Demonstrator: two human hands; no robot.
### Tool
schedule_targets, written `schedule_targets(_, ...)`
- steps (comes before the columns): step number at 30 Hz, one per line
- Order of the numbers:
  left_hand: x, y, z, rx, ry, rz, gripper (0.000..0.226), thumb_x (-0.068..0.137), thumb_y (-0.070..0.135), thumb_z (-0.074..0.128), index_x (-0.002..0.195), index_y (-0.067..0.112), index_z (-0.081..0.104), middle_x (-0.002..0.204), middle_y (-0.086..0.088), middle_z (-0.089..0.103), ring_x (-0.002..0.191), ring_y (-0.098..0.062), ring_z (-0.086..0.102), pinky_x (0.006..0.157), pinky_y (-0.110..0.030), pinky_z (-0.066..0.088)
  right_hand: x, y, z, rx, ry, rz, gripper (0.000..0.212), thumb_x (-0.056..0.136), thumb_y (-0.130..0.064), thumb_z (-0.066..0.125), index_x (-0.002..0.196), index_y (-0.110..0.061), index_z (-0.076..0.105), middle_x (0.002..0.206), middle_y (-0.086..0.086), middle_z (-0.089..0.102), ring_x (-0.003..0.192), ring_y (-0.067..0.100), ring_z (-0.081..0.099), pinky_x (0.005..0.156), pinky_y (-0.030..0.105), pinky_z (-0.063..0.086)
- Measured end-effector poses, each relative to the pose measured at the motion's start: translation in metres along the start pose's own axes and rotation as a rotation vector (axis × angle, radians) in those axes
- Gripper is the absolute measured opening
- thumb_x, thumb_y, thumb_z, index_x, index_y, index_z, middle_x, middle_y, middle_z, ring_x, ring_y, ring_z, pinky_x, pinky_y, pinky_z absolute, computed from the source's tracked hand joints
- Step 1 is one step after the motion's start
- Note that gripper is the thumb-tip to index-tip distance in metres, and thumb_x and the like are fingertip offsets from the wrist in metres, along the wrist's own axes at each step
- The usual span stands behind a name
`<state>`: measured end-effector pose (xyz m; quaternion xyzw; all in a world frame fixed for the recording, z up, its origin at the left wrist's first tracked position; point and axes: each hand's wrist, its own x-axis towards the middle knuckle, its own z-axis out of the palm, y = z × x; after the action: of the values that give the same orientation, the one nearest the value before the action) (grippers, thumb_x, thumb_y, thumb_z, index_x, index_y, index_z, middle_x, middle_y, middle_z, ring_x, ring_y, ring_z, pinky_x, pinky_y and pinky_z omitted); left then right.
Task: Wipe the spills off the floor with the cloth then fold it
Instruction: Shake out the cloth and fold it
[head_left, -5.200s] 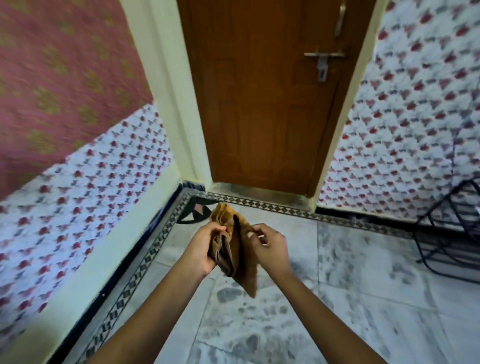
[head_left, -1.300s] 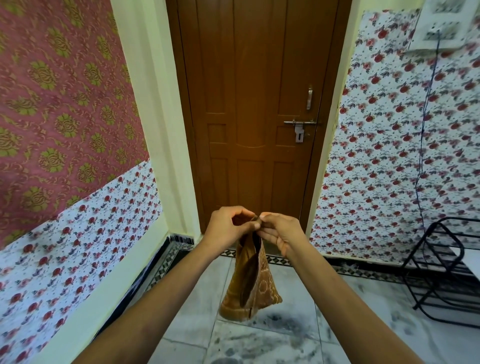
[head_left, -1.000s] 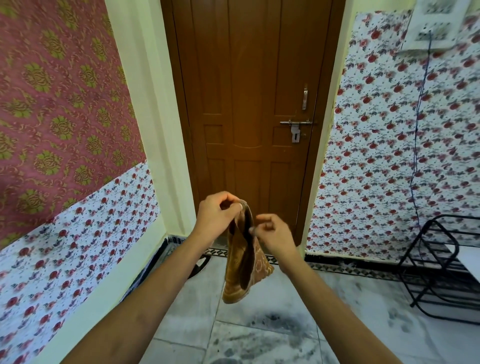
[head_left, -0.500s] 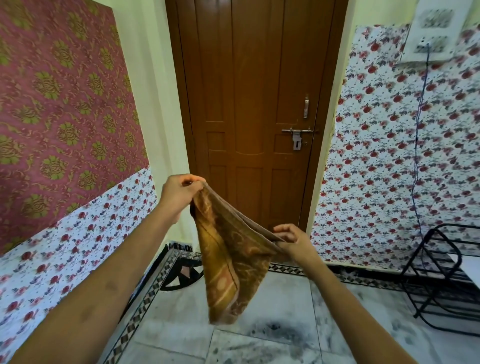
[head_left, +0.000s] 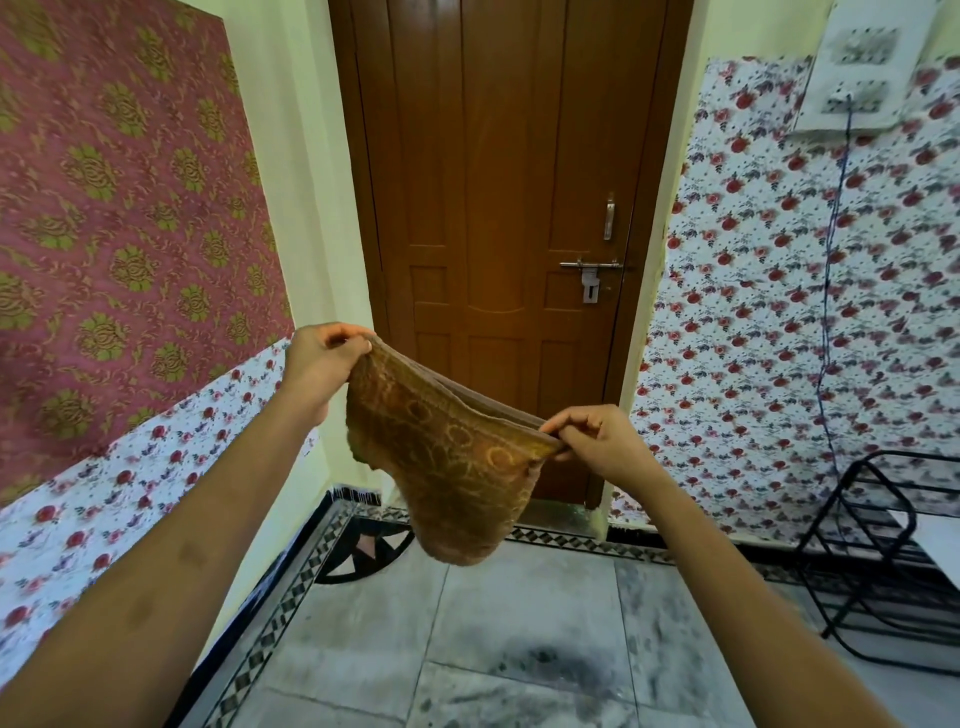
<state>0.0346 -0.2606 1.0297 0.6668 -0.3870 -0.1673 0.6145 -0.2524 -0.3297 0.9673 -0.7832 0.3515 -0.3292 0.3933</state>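
A brown patterned cloth (head_left: 447, 457) hangs in the air in front of me, doubled over, its top edge stretched between both hands. My left hand (head_left: 322, 364) pinches the upper left corner, higher up. My right hand (head_left: 592, 441) pinches the right corner, lower down. The cloth sags below them, well above the grey marble floor (head_left: 519, 639), which shows dark mottled patches.
A shut brown door (head_left: 509, 208) with a latch stands straight ahead. Papered walls close in on the left and right. A black metal rack (head_left: 883, 561) stands at the right on the floor. A patterned tile border (head_left: 291, 587) runs along the walls.
My hands have pulled apart, the left one up and to the left, the right one down and to the right. The cloth went from a narrow hanging bundle to spread wide between them.
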Motion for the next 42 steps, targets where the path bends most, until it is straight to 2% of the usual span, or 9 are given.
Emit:
schedule_targets(5, 0.002, 0.007, -0.008, -0.148, -0.013, 0.006, 0.020, 0.090, 0.007, 0.058, 0.079, 0.019, 0.070, 0.083, -0.001, 0.067, 0.084, -0.017, 0.062, 0.071, -0.025, 0.052, 0.000, 0.002, 0.005, -0.346, -0.047, -0.133, 0.024, 0.091, -0.004, 0.045, 0.082, -0.014, 0.065, 0.076, -0.005, 0.058, 0.060, 0.006, 0.047, 0.053, 0.014, 0.034)
schedule_targets(9, 0.000, 0.010, -0.019, -0.240, -0.023, 0.001, 0.019, 0.090, 0.006, 0.057, 0.082, 0.017, 0.069, 0.083, -0.002, 0.066, 0.079, -0.015, 0.062, 0.069, -0.023, 0.056, 0.004, -0.003, 0.012, 0.046, 0.086, -0.112, 0.010, 0.091, -0.019, 0.056, 0.083, -0.018, 0.051, 0.079, -0.005, 0.060, 0.070, 0.010, 0.057, 0.062, 0.015, 0.045)
schedule_targets(15, 0.002, 0.002, -0.035, -0.293, -0.154, 0.063, 0.021, 0.091, 0.002, 0.055, 0.096, 0.018, 0.068, 0.083, -0.001, 0.065, 0.070, -0.009, 0.061, 0.064, -0.020, 0.056, 0.027, -0.029, 0.001, 0.558, 0.304, -0.080, 0.026, 0.090, -0.010, 0.059, 0.098, -0.029, 0.043, 0.089, 0.006, 0.060, 0.075, 0.017, 0.058, 0.071, 0.031, 0.051)
schedule_targets(19, 0.002, 0.002, -0.037, -0.019, -0.295, -0.014, 0.023, 0.090, -0.005, 0.051, 0.097, 0.010, 0.067, 0.084, -0.007, 0.064, 0.070, -0.013, 0.063, 0.058, -0.017, 0.055, 0.036, -0.034, -0.003, 0.494, 0.281, -0.088, 0.026, 0.091, -0.011, 0.057, 0.104, -0.029, 0.045, 0.107, 0.013, 0.063, 0.088, 0.015, 0.063, 0.069, 0.023, 0.054)
schedule_targets(24, -0.001, -0.005, -0.034, 0.542, -0.707, -0.120, 0.017, 0.089, -0.004, 0.051, 0.090, 0.005, 0.065, 0.091, -0.010, 0.064, 0.084, -0.019, 0.062, 0.066, -0.022, 0.055, 0.039, -0.047, 0.009, 0.335, 0.107, -0.153, 0.021, 0.092, -0.013, 0.055, 0.105, -0.025, 0.044, 0.094, 0.001, 0.066, 0.079, 0.009, 0.064, 0.075, 0.029, 0.054)
schedule_targets(28, -0.003, -0.014, -0.029, 0.665, -0.830, -0.193, 0.016, 0.090, 0.000, 0.052, 0.094, 0.010, 0.065, 0.091, -0.008, 0.062, 0.083, -0.017, 0.062, 0.065, -0.021, 0.054, 0.041, -0.043, 0.015, 0.287, 0.155, -0.078, 0.020, 0.091, -0.017, 0.057, 0.105, -0.028, 0.047, 0.098, 0.003, 0.067, 0.090, 0.019, 0.066, 0.081, 0.035, 0.055)
schedule_targets(35, 0.000, -0.032, -0.034, -0.066, -0.558, -0.219, 0.030, 0.091, -0.004, 0.044, 0.081, 0.010, 0.069, 0.079, -0.007, 0.067, 0.084, -0.024, 0.061, 0.072, -0.029, 0.055, 0.037, -0.024, 0.003, 0.446, 0.406, 0.189, 0.016, 0.087, -0.014, 0.063, 0.102, -0.010, 0.064, 0.082, 0.001, 0.066, 0.077, 0.011, 0.063, 0.061, 0.018, 0.054)
schedule_targets(39, -0.003, -0.020, -0.031, -0.220, -0.598, -0.204, 0.043, 0.091, 0.000, 0.041, 0.068, 0.020, 0.071, 0.066, -0.002, 0.060, 0.062, -0.013, 0.057, 0.055, -0.020, 0.053, 0.037, -0.025, 0.003, 0.596, 0.383, 0.238, 0.009, 0.086, -0.009, 0.059, 0.087, -0.015, 0.065, 0.090, 0.005, 0.063, 0.090, 0.020, 0.059, 0.083, 0.035, 0.051)
schedule_targets(42, 0.003, -0.013, -0.027, -0.247, -0.486, -0.229, 0.033, 0.090, 0.002, 0.044, 0.079, 0.013, 0.073, 0.074, -0.009, 0.056, 0.066, -0.018, 0.054, 0.051, -0.018, 0.052, 0.042, -0.023, -0.002, 0.697, 0.402, 0.259, 0.012, 0.084, -0.008, 0.055, 0.084, -0.015, 0.066, 0.088, 0.005, 0.063, 0.087, 0.020, 0.057, 0.079, 0.035, 0.049)
